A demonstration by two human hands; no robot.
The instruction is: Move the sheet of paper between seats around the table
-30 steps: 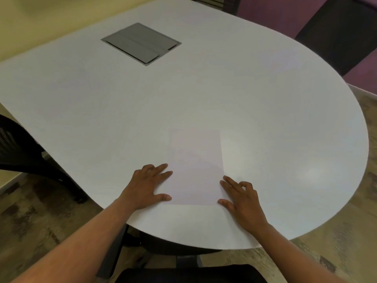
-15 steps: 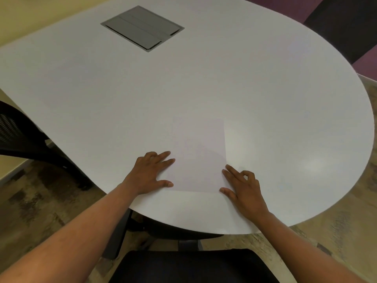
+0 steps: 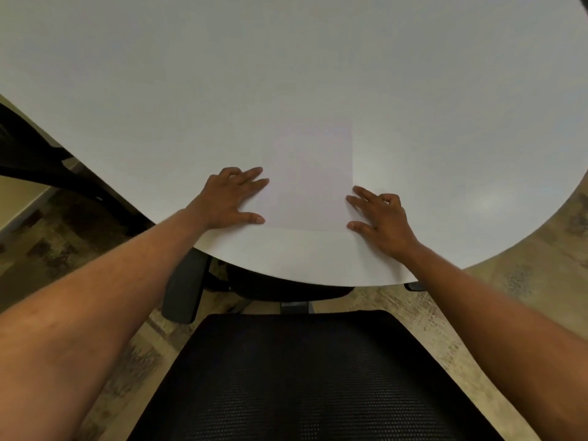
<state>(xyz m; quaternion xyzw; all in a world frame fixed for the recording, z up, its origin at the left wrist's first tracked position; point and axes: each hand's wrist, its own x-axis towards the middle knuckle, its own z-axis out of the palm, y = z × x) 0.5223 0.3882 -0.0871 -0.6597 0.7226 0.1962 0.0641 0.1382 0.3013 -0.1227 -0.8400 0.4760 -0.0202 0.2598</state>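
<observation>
While 1 sheet of paper (image 3: 307, 183) lies flat, 2 released hands, left hand (image 3: 227, 198) and right hand (image 3: 383, 218), press it.

Left hand (image 3: 234, 198) and right hand (image 3: 380, 216) press the paper (image 3: 307, 183) (flat) on the table (image 3: 286, 74).

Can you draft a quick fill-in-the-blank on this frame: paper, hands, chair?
1. The sheet of paper lies flat on the ____.
2. The left hand and right hand rest at the sheet's two ____ edges.
3. Both hands have their fingers ____, not curled round the paper.
4. The black chair stands directly ____ the person.

Missing words: table; side; straight; in front of
</observation>
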